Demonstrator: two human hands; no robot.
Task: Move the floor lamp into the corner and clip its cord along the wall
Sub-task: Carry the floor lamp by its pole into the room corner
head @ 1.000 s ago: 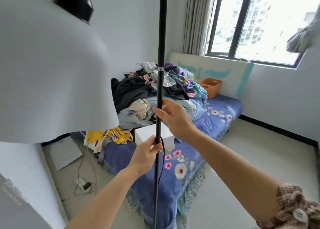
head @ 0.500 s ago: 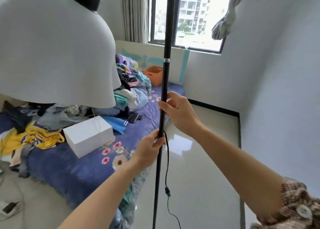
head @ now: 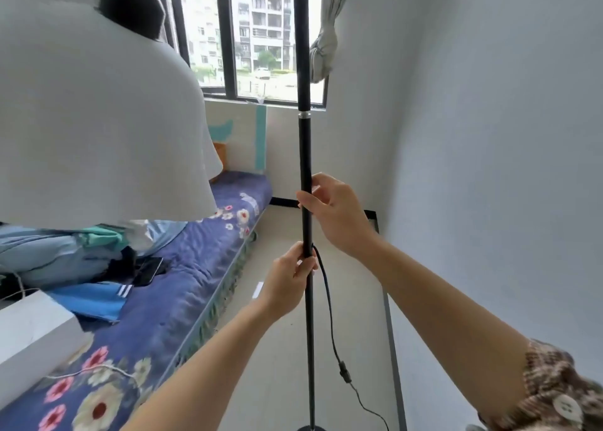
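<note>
The floor lamp's black pole (head: 305, 150) stands upright in front of me, its white shade (head: 98, 127) filling the upper left. My left hand (head: 288, 283) is wrapped around the pole low down, and my right hand (head: 336, 216) grips it just above. A black cord (head: 329, 319) with an inline switch hangs from beside my left hand to the floor. The lamp's round base (head: 310, 428) just shows at the bottom edge. The room corner (head: 375, 215) lies behind the pole, to the right of the window.
A low bed with a blue flowered cover (head: 195, 267) runs along the left, carrying clothes, a phone (head: 148, 270) and a white box (head: 29, 336). A tied curtain (head: 323, 55) hangs by the window. A white wall (head: 489, 169) with dark skirting closes the right side.
The view has swung right with the lamp, from the clothes-piled bed toward the window corner. Both hands keep the same hold on the pole.
</note>
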